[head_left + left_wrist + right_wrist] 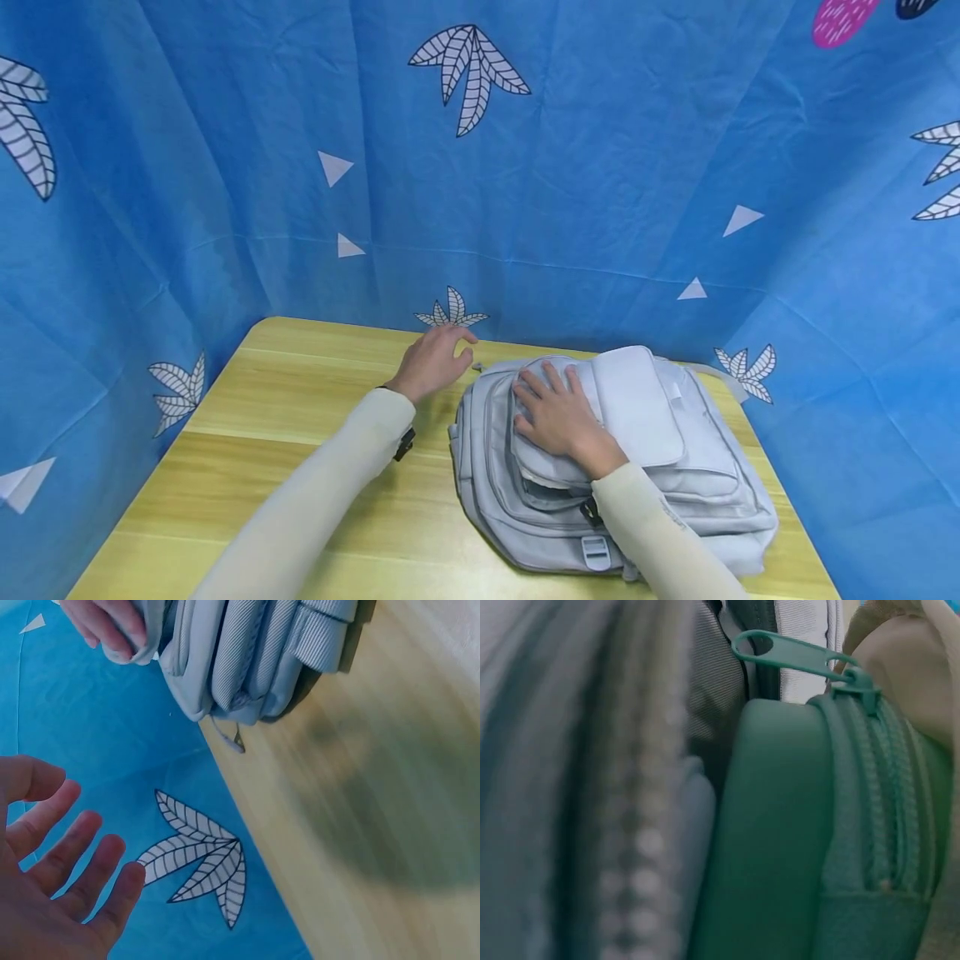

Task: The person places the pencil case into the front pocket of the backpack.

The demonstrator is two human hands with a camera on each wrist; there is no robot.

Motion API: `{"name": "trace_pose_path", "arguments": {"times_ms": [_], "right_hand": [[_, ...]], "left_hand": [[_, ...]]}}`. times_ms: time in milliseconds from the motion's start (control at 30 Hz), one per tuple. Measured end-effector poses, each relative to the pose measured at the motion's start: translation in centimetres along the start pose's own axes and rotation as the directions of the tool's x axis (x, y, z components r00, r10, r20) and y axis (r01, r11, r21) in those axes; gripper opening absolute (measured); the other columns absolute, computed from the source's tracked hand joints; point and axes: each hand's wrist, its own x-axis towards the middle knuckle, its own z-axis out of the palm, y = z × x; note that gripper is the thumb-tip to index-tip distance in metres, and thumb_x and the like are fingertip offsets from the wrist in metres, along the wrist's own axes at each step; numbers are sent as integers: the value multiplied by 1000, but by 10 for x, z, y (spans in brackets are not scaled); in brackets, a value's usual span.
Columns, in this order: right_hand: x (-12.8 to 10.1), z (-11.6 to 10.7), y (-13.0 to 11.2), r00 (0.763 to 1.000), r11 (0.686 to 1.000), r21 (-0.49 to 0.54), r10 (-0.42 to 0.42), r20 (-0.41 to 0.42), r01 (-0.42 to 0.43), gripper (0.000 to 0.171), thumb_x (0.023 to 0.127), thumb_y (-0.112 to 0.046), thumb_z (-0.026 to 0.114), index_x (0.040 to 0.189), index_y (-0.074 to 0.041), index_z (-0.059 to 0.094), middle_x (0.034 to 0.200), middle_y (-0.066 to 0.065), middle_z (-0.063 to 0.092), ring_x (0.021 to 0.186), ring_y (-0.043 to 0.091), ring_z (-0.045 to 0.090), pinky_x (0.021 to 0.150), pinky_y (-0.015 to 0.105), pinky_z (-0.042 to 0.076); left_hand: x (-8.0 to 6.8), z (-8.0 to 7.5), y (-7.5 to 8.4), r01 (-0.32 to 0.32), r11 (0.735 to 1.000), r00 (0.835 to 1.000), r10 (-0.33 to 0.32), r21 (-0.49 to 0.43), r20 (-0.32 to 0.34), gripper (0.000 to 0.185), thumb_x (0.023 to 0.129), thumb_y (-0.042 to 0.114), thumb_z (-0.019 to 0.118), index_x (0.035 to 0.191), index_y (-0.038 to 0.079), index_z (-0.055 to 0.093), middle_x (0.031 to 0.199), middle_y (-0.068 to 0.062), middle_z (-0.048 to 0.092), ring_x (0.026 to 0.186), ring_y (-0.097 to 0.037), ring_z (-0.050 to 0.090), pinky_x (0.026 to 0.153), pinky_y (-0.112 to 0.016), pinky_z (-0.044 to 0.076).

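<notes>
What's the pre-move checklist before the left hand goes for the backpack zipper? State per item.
1. Backpack lies flat on the table: ok.
2. Right hand rests flat on the front pocket, holding it down: ok.
3. Left hand free, fingers relaxed, holding nothing: ok.
4. Zipper pull in view at the backpack's top edge, near the left hand: ok.
5. Left hand touching the pull: not ok, a gap shows in the left wrist view.
6. Main zipper open or shut: cannot tell.
</notes>
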Motion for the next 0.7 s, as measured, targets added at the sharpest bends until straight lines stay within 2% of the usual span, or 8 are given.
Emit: {"name": "trace_pose_path", "arguments": {"times_ms": [167, 267, 400, 467, 567, 633, 700], "right_hand": [[9, -5, -5, 997, 998, -70, 10, 72, -5, 56, 112, -37, 53, 162, -12, 53, 174, 13, 41, 164, 46, 27, 131, 72, 21], [15, -11, -5, 988, 994, -110, 23, 153, -7, 57, 114, -39, 50, 165, -14, 48, 177, 10, 36, 167, 44, 22, 132, 70, 19], [22, -29, 0, 953, 998, -53, 34, 300, -19, 61, 116, -42, 47, 170, -15, 40, 181, 9, 27, 169, 45, 14, 134, 71, 14], [26, -41, 5, 939, 1000, 6, 24, 343, -27, 59, 116, -42, 46, 169, -15, 42, 181, 10, 28, 168, 45, 17, 133, 73, 13], [33, -59, 15, 954, 992, 122, -14, 298, -24, 49, 116, -37, 49, 157, -12, 60, 170, 11, 49, 161, 43, 38, 131, 77, 13], [39, -68, 19, 975, 986, 165, -27, 221, -10, 43, 116, -34, 51, 148, -12, 69, 158, 10, 62, 153, 41, 51, 129, 79, 15], [46, -74, 23, 990, 978, 208, -23, 137, -6, 38, 115, -31, 54, 140, -12, 75, 148, 10, 70, 146, 39, 59, 129, 79, 17]], "left_hand": [[8, -11, 3, -24, 999, 1000, 24, 44, 14, 32, 109, 23, 61, 136, 14, 75, 153, -11, 65, 143, -36, 59, 105, -55, 59], [14, -16, 5, -27, 998, 999, 26, 61, 26, 31, 109, 23, 62, 136, 15, 75, 153, -11, 65, 141, -36, 61, 104, -54, 59], [20, -22, 7, -17, 996, 999, 13, 86, 45, 31, 109, 23, 62, 137, 15, 75, 153, -11, 66, 141, -36, 61, 102, -52, 60], [23, -24, 8, -8, 995, 998, 2, 95, 58, 31, 109, 22, 63, 137, 15, 75, 153, -11, 65, 143, -37, 59, 105, -53, 59], [27, -28, 9, 8, 994, 997, -17, 111, 77, 31, 110, 23, 63, 136, 15, 76, 155, -10, 64, 149, -39, 54, 111, -55, 56], [30, -31, 10, 20, 993, 996, -30, 119, 85, 31, 110, 23, 63, 137, 15, 76, 153, -10, 66, 148, -39, 54, 111, -55, 55], [33, -34, 11, 31, 991, 995, -43, 132, 90, 32, 110, 23, 62, 138, 15, 75, 151, -9, 67, 145, -38, 57, 106, -53, 58]]}}
